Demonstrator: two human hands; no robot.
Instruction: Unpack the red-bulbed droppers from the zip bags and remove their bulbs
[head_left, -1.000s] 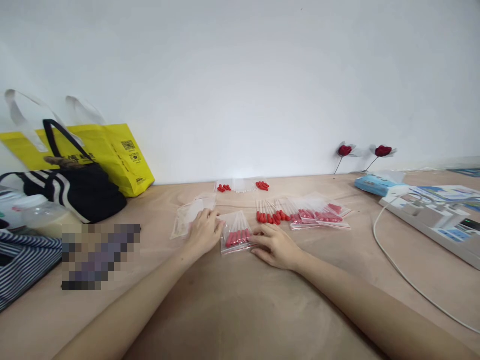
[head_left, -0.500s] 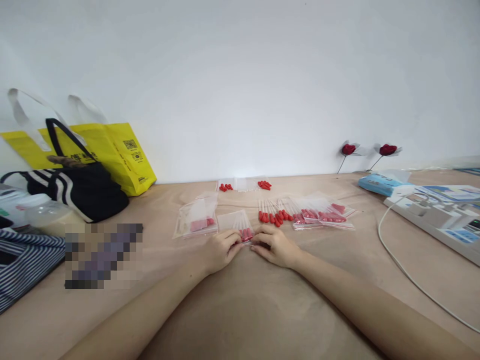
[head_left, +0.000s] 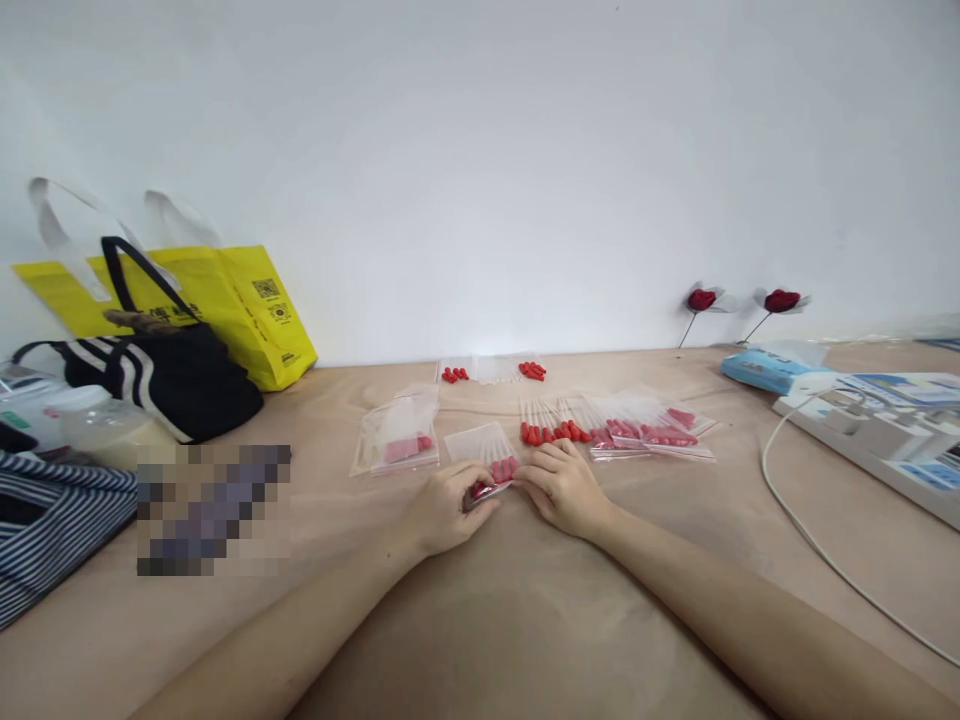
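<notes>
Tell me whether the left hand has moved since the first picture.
Yes. Judged against the yellow bag, the left hand has moved rightward and downward in view, to the near edge of a clear packet.

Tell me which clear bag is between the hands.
The middle bag, its near edge pinched by the left hand, its right corner at the right hand; neither hand holds the left bags, right bags or far bags.

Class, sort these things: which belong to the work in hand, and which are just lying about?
Likely part of the job: clear bag with red-tipped sticks, touched by left hand and right hand; loose red-tipped sticks; filled bags to the right.

Apparently just lying about: yellow bag; black bag; two red flowers; blue packet; striped cloth.
</notes>
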